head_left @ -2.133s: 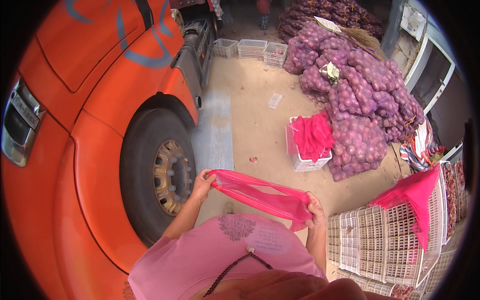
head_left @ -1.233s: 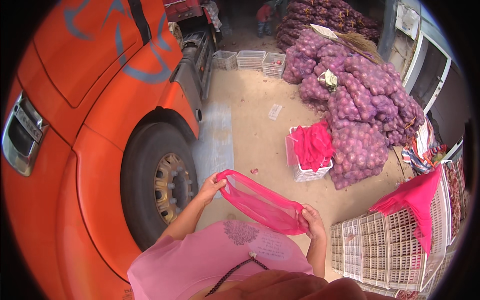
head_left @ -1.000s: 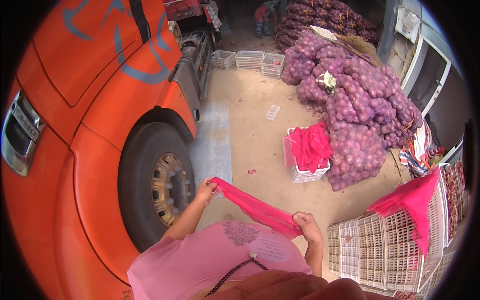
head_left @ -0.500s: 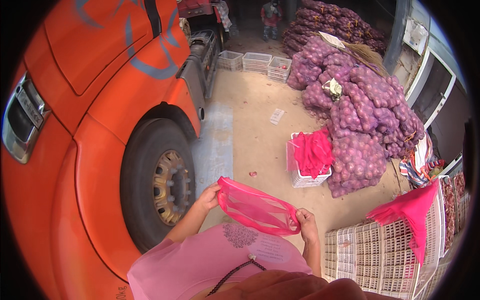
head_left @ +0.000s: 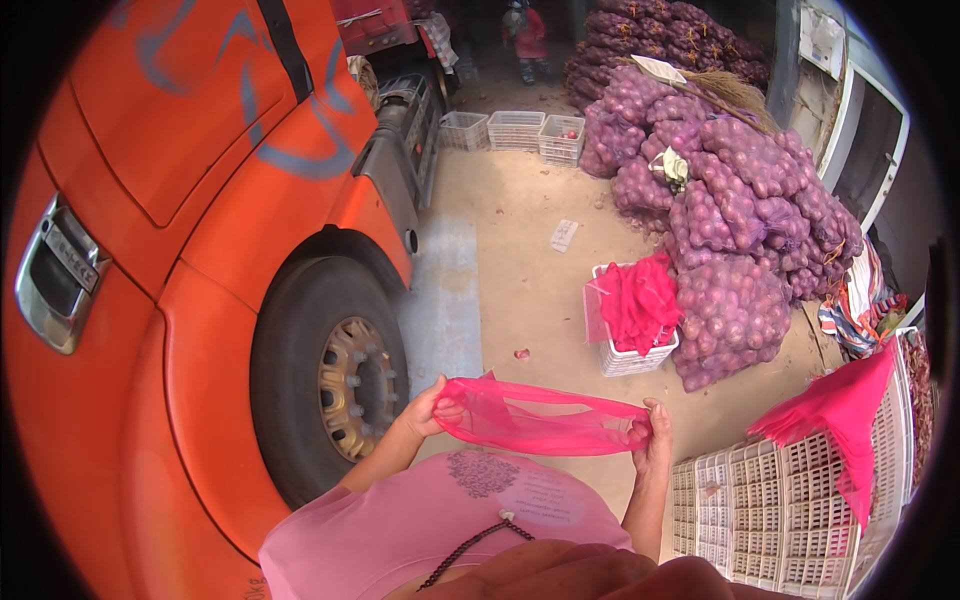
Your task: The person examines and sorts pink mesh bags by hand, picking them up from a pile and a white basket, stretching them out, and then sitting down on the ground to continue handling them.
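A pink mesh bag (head_left: pixel 540 418) is stretched crosswise in front of my body. My left hand (head_left: pixel 428 407) is closed on its left end, and my right hand (head_left: pixel 652 436) grips the other end, partly inside the bag's edge. The sheer fabric hangs in a narrow band between them, and the floor shows through it. Beyond my right hand stands a white plastic crate (head_left: pixel 640 362) heaped with more pink mesh bags (head_left: pixel 640 305). Another pink mesh bag (head_left: pixel 840 420) drapes over the stacked cream crates (head_left: pixel 770 510) at my right.
Full purple net sacks of onions (head_left: pixel 735 322) are piled at the right, with a straw broom (head_left: pixel 735 95) on top. An orange truck (head_left: pixel 215 300) fills the left side, its wheel (head_left: pixel 335 375) near my left arm. White crates (head_left: pixel 516 130) line the back; a person (head_left: pixel 527 42) stands beyond.
My right hand has moved outward to the right, pulling the bag wider and flatter. My left hand stays closed on its end. The view has shifted slightly.
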Demonstrator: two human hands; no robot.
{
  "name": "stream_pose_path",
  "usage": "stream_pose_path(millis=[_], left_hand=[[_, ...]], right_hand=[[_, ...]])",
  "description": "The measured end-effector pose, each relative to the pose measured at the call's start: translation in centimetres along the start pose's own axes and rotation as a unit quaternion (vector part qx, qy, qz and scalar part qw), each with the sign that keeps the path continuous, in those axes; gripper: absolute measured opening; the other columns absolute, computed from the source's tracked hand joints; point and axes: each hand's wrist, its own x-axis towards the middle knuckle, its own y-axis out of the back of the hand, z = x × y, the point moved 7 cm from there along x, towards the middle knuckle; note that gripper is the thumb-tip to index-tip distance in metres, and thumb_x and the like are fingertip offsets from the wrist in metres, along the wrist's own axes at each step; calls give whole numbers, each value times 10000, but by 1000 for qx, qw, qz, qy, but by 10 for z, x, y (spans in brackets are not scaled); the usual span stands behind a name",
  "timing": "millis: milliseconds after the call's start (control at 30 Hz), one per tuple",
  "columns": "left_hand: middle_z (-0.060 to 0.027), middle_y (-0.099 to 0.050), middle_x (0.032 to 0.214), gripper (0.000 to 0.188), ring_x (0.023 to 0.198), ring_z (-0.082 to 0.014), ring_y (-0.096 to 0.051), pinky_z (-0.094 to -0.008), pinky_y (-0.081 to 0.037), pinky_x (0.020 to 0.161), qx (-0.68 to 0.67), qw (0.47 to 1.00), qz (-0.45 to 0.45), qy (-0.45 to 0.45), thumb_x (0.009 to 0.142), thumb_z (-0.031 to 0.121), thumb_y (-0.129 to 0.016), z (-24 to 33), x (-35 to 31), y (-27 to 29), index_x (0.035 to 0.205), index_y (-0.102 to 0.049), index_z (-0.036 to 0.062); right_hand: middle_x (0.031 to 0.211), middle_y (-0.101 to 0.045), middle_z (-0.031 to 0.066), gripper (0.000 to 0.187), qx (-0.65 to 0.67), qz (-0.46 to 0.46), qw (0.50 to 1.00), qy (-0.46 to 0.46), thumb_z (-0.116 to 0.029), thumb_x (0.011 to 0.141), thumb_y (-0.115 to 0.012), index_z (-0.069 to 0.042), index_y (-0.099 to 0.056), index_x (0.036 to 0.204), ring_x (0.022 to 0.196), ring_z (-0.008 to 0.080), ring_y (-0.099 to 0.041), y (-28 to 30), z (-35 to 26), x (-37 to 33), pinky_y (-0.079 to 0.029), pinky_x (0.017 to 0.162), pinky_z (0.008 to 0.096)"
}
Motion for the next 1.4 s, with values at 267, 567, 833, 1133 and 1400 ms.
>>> stream_pose_path(millis=[267, 567, 833, 1133, 1400], left_hand=[[0, -586, 918, 164, 769, -100, -549, -249, -476, 716, 408, 830, 346, -159, 882, 85, -559, 76, 10, 33, 1042, -560, 50], [-90, -597, 983, 198, 924, -213, -591, -407, -483, 874, 141, 897, 364, -207, 895, 14, -424, 61, 23, 62, 1060, -534, 25], [-33, -516, 684, 240, 560, -115, -487, -262, -461, 535, 232, 949, 212, -22, 937, 85, -420, 28, 58, 9, 1147, -519, 27], [40, -401, 568, 394, 490, -54, -370, -193, -336, 466, 253, 938, 195, 135, 929, 418, -477, -4, 28, 12, 987, -581, 42], [2, -556, 802, 175, 722, -108, -535, -263, -483, 707, 237, 897, 332, -171, 909, 227, -559, 111, 28, 71, 974, -552, 65]], right_hand=[[833, -601, -5, 181, -306, -139, 937, -89, 39, 799, -618, -42, -555, 949, 648, 36, -506, -25, 27, -16, -402, 574, 181], [864, -607, 144, 104, -639, -90, 758, 91, -52, 795, -620, -34, -615, 897, 786, 271, -586, -21, 14, -8, -472, 723, 356], [860, -608, 156, 85, -700, 65, 693, 161, -50, 790, -617, -28, -634, 871, 729, 286, -602, 7, 0, -3, -484, 676, 369], [896, -620, 88, 204, 89, 61, 994, 12, -33, 857, -536, 24, -554, 1051, 707, 140, -596, 35, 7, 41, -527, 615, 273], [814, -618, 25, 200, -199, -151, 944, -217, -125, 849, -614, 3, -586, 999, 748, 110, -568, -44, 68, 45, -465, 714, 234]])
